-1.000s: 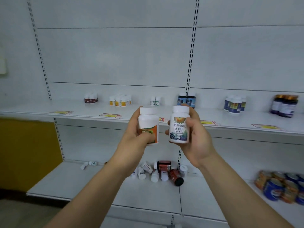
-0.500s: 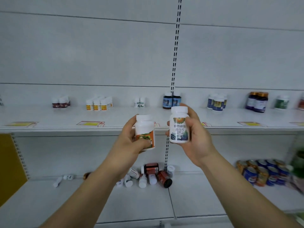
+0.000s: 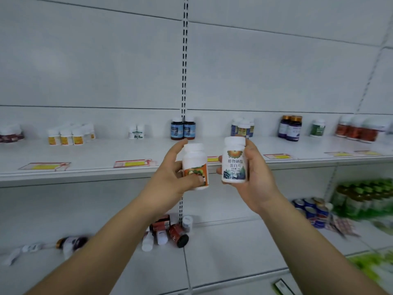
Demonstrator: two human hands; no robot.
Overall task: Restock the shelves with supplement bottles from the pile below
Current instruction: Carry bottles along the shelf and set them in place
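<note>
My left hand (image 3: 170, 177) grips a white bottle with an orange label (image 3: 195, 165), held upright in front of the upper shelf's edge. My right hand (image 3: 255, 177) grips a white bottle with a blue mountain label (image 3: 234, 160), also upright, just to the right of the first. The two bottles are close but apart. On the lower shelf, behind my left forearm, lies the pile of supplement bottles (image 3: 168, 233), mostly tipped over, partly hidden by the arm.
The upper shelf (image 3: 95, 165) carries small bottle groups along its back: yellow-labelled (image 3: 68, 137), blue (image 3: 182, 129), dark purple (image 3: 290, 128), green (image 3: 316, 128), red (image 3: 357, 130). Price tags lie along its front. Blue cans (image 3: 310, 211) and green bottles (image 3: 365, 196) stand at lower right.
My view has swung to the right, so the shelf contents slid left and more items appear at right. Both hands stay up in front, still gripping their bottles.
</note>
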